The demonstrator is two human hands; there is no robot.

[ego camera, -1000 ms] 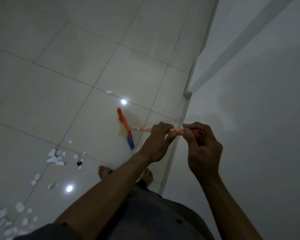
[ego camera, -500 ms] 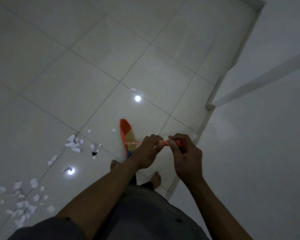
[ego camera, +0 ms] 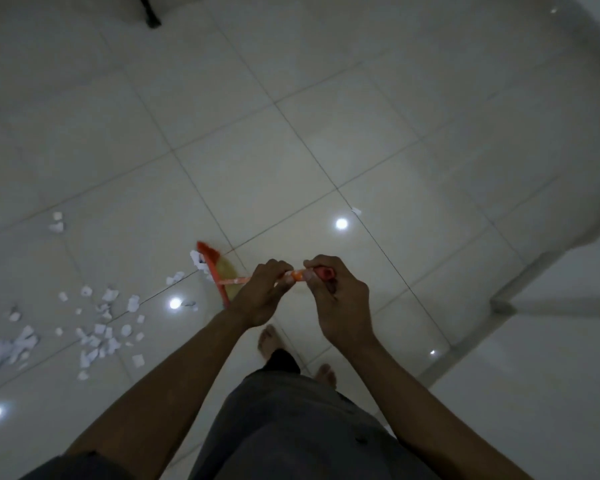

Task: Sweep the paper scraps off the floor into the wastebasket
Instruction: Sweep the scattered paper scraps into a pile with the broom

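Observation:
An orange broom (ego camera: 215, 268) with yellowish bristles stands on the white tiled floor just ahead of my feet. My left hand (ego camera: 262, 294) grips its thin handle below my right hand (ego camera: 336, 299), which closes around the handle's red top end. Several white paper scraps (ego camera: 101, 327) lie scattered on the floor to the left, and a few touch the broom head. One lone scrap (ego camera: 356, 211) lies further ahead to the right. No wastebasket is in view.
A white wall (ego camera: 551, 341) with a step or ledge runs along the right. A dark furniture leg (ego camera: 149, 12) stands at the top left. My bare feet (ego camera: 271, 341) are behind the broom. Ceiling lights reflect as bright spots on the tiles.
The view has swung left, away from the wall. The broom head has moved left towards the scraps and now touches the nearest ones. Both hands keep their grip.

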